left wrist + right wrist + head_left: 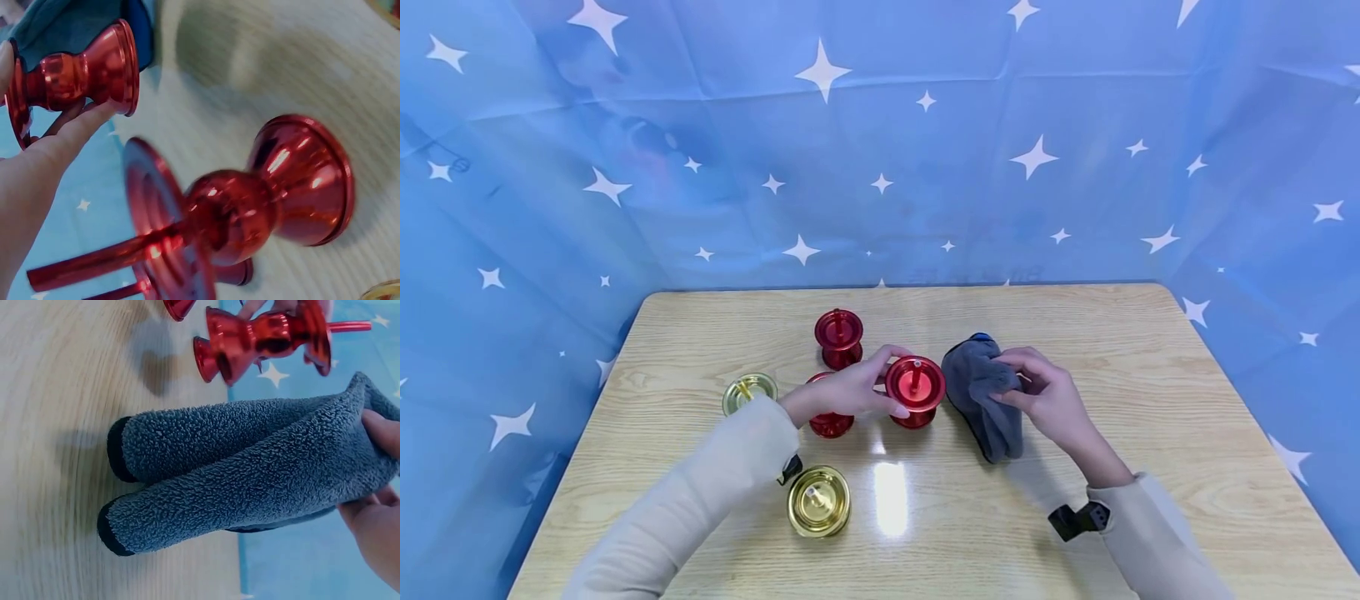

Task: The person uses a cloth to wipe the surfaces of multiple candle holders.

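Observation:
My left hand [859, 389] grips a red metallic candle holder [916, 387], thumb on the near side and fingers on the far side. The holder is upright, with a wide dish, a centre stem and a flared foot; whether its foot touches the table I cannot tell. To its right, my right hand [1047, 398] pinches the upper part of a dark grey plush cloth [237, 465], which hangs in folds with black-edged lower ends. Beneath my left wrist, a second red candle holder [300, 181] stands partly hidden in the head view.
Another red candle holder [839, 335] stands farther back. Two gold ones are on the left: one [818, 502] near my left forearm, the other [749, 387] partly covered by the sleeve. The wooden table [1150, 375] meets a blue starry backdrop [880, 150] behind.

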Demonstrator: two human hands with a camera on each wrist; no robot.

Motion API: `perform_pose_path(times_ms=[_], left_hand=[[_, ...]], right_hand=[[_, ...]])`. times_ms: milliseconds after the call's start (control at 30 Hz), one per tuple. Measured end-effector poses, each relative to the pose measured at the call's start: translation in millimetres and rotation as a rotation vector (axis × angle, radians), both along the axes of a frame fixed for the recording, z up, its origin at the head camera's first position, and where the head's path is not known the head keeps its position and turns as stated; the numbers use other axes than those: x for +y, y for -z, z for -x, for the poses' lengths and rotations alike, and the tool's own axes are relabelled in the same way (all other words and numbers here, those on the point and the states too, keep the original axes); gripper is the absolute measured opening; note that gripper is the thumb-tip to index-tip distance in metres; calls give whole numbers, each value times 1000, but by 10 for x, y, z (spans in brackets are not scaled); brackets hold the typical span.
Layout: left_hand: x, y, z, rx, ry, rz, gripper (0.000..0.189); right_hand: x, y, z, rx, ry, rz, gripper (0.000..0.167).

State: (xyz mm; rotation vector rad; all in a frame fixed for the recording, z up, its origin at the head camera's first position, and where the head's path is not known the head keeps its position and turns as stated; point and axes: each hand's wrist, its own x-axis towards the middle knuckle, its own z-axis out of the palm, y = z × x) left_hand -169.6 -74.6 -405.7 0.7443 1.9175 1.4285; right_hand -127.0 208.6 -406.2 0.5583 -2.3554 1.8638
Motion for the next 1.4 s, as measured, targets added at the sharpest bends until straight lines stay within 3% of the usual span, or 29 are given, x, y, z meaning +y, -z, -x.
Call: perform_pose_path(times_ms=[200, 367, 1033, 1400], left_hand=[[29, 129, -48, 27, -1, 58, 69], [35, 172, -54, 62, -3, 130, 69], [89, 197, 26, 162, -47, 280, 70], [118, 171, 25, 159, -114, 360, 72]], right_hand=[[-29, 21, -17, 0, -13, 11, 37], [-41, 39, -23, -4, -11, -6, 37], [-53, 53, -7, -23, -18, -20, 38], [-62, 63, 0, -18, -24, -31, 38]])
